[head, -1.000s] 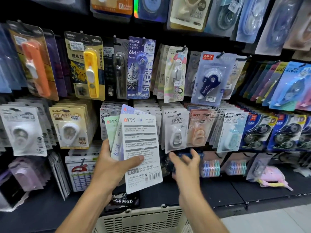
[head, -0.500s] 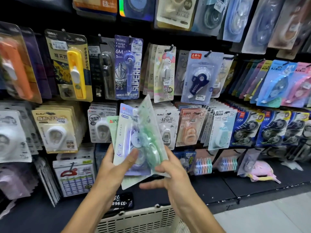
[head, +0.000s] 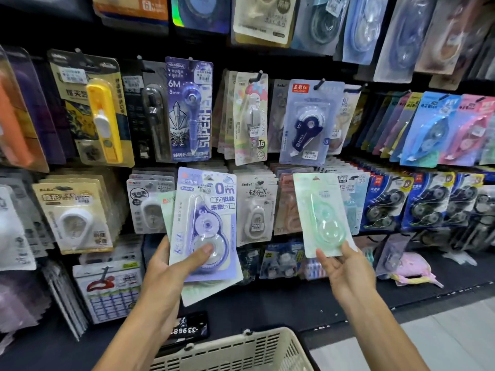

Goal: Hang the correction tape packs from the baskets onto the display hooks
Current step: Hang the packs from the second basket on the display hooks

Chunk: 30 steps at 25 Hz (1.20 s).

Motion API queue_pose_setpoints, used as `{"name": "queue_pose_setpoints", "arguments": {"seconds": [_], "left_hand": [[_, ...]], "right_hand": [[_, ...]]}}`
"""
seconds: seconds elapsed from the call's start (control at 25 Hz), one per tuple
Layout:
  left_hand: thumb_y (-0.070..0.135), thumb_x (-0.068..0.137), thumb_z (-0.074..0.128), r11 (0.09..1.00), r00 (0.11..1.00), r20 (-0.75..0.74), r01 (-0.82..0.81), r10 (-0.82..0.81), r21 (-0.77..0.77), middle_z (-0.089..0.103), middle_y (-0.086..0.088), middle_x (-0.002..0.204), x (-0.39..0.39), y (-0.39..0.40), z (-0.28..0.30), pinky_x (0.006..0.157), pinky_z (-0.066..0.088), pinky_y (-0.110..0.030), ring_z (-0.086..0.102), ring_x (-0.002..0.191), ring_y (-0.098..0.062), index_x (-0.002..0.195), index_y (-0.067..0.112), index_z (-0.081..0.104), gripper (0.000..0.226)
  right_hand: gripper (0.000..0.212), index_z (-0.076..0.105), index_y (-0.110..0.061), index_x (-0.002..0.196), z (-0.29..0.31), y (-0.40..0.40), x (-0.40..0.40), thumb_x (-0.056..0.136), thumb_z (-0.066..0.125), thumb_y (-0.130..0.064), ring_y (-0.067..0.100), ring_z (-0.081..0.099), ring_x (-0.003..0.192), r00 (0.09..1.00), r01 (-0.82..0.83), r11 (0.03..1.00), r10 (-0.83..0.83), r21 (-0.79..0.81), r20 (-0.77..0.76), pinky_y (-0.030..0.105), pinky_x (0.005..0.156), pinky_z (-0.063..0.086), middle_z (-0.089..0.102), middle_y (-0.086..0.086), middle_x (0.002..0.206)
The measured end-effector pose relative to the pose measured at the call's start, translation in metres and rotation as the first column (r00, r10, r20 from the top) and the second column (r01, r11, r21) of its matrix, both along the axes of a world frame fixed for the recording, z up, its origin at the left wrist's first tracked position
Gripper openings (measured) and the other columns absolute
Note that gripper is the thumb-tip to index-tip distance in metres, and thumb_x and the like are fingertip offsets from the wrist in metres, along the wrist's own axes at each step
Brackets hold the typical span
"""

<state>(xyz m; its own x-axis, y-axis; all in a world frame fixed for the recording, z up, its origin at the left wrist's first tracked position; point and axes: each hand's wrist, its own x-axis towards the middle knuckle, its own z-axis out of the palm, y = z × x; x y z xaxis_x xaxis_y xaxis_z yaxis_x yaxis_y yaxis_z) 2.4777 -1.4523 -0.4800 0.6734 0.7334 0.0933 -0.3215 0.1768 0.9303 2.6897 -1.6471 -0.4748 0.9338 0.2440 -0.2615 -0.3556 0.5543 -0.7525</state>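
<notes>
My left hand [head: 171,271] grips a small stack of correction tape packs [head: 206,215], a purple-blue one in front with pale green ones behind it. My right hand [head: 345,269] holds a single mint-green correction tape pack [head: 322,215] by its lower edge, upright, in front of the middle row of hanging packs. A cream plastic basket [head: 235,352] sits below, between my forearms. The display hooks [head: 258,74] on the black wall carry many packs.
Hanging packs fill the wall in rows: yellow and white ones [head: 72,215] at the left, dark blue ones [head: 385,207] at the right. A black shelf [head: 281,303] runs under the rows, with a pink item [head: 412,271] lying at its right. Pale floor at bottom right.
My right hand has pulled the mint-green pack off the stack and carried it to the right. The stack in my left hand now shows the purple-blue pack's front.
</notes>
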Motion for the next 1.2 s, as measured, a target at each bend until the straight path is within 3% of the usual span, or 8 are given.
{"name": "queue_pose_setpoints", "arguments": {"seconds": [0.2, 0.32, 0.48, 0.56, 0.68, 0.92, 1.08, 1.2], "left_hand": [[0.019, 0.058, 0.096, 0.999, 0.999, 0.011, 0.034, -0.034, 0.024, 0.078, 0.0, 0.115, 0.006, -0.003, 0.0, 0.089, 0.053, -0.039, 0.075, 0.104, -0.021, 0.108, 0.037, 0.076, 0.056], [0.032, 0.055, 0.094, 0.998, 0.998, 0.011, 0.056, -0.057, 0.035, 0.078, 0.001, 0.115, 0.008, -0.007, 0.003, 0.087, 0.053, -0.038, 0.076, 0.104, -0.02, 0.107, 0.041, 0.076, 0.056], [0.029, 0.055, 0.095, 0.999, 1.0, 0.022, 0.011, -0.012, 0.045, 0.079, 0.004, 0.112, 0.009, -0.005, -0.001, 0.079, 0.058, -0.03, 0.076, 0.101, -0.018, 0.106, 0.044, 0.075, 0.056], [0.024, 0.053, 0.098, 0.998, 1.0, 0.013, 0.0, -0.001, 0.07, 0.08, 0.003, 0.109, 0.012, -0.007, -0.001, 0.069, 0.06, -0.024, 0.077, 0.096, -0.018, 0.105, 0.04, 0.075, 0.059], [0.026, 0.048, 0.102, 0.989, 0.999, -0.04, 0.024, -0.018, 0.149, 0.08, 0.002, 0.106, 0.018, -0.016, 0.0, 0.068, 0.059, -0.021, 0.078, 0.093, -0.017, 0.108, 0.031, 0.073, 0.066], [0.033, 0.074, 0.081, 0.994, 0.996, 0.05, 0.072, -0.077, 0.081, 0.076, 0.004, 0.122, 0.009, -0.011, 0.007, 0.086, 0.058, -0.032, 0.072, 0.112, -0.017, 0.122, 0.032, 0.068, 0.05], [0.023, 0.081, 0.07, 0.998, 0.998, 0.062, 0.001, -0.005, 0.065, 0.076, 0.005, 0.12, 0.005, -0.007, 0.008, 0.086, 0.058, -0.032, 0.073, 0.11, -0.014, 0.127, 0.027, 0.065, 0.046], [0.018, 0.082, 0.07, 0.999, 0.998, 0.058, -0.012, 0.01, 0.031, 0.077, 0.003, 0.118, 0.004, -0.003, 0.009, 0.078, 0.061, -0.027, 0.074, 0.107, -0.015, 0.128, 0.023, 0.065, 0.046]], "right_hand": [[0.017, 0.057, -0.007, 0.119, -0.011, 0.011, 0.009, 0.106, 0.047, -0.011, 0.025, 0.063, 0.051, 0.999, 0.048, 0.965, -0.043, -0.256, 0.026, 0.023, 0.035, 0.05, 0.066, 0.014, 0.084], [0.017, 0.058, -0.008, 0.118, -0.003, 0.02, 0.015, 0.104, 0.047, -0.008, 0.016, 0.061, 0.037, 0.99, 0.139, 0.91, -0.12, -0.391, 0.074, 0.024, 0.033, 0.049, 0.065, 0.015, 0.081], [0.043, 0.045, -0.025, 0.132, 0.0, 0.012, 0.001, 0.097, 0.063, -0.007, 0.026, 0.067, 0.087, 0.977, 0.18, 0.906, -0.121, -0.384, 0.173, 0.037, 0.071, 0.059, 0.057, 0.008, 0.129], [0.038, 0.051, -0.035, 0.12, -0.004, 0.018, -0.03, 0.09, 0.075, -0.028, 0.022, 0.068, 0.1, 0.894, 0.062, 0.893, 0.149, -0.445, 0.423, 0.037, 0.081, 0.058, 0.067, -0.004, 0.12], [0.059, 0.052, -0.03, 0.117, -0.007, 0.042, -0.077, 0.07, 0.087, -0.041, 0.016, 0.073, 0.088, 0.694, -0.333, 0.825, 0.542, -0.456, 0.473, 0.029, 0.074, 0.059, 0.076, -0.001, 0.1], [0.039, 0.061, -0.017, 0.114, 0.006, 0.044, -0.047, 0.079, 0.074, -0.006, 0.019, 0.071, 0.102, 0.837, -0.294, 0.931, 0.359, -0.215, 0.412, 0.033, 0.087, 0.057, 0.073, 0.004, 0.115], [0.038, 0.06, -0.023, 0.12, 0.017, 0.01, 0.016, 0.095, 0.06, 0.005, 0.009, 0.069, 0.098, 0.861, -0.106, 0.907, 0.289, -0.408, 0.419, 0.02, 0.069, 0.055, 0.063, 0.002, 0.133], [0.039, 0.065, -0.035, 0.112, 0.015, -0.009, 0.059, 0.096, 0.062, 0.001, 0.024, 0.065, 0.112, 0.82, -0.086, 0.816, 0.384, -0.572, 0.424, 0.035, 0.08, 0.06, 0.061, 0.005, 0.138]]}}
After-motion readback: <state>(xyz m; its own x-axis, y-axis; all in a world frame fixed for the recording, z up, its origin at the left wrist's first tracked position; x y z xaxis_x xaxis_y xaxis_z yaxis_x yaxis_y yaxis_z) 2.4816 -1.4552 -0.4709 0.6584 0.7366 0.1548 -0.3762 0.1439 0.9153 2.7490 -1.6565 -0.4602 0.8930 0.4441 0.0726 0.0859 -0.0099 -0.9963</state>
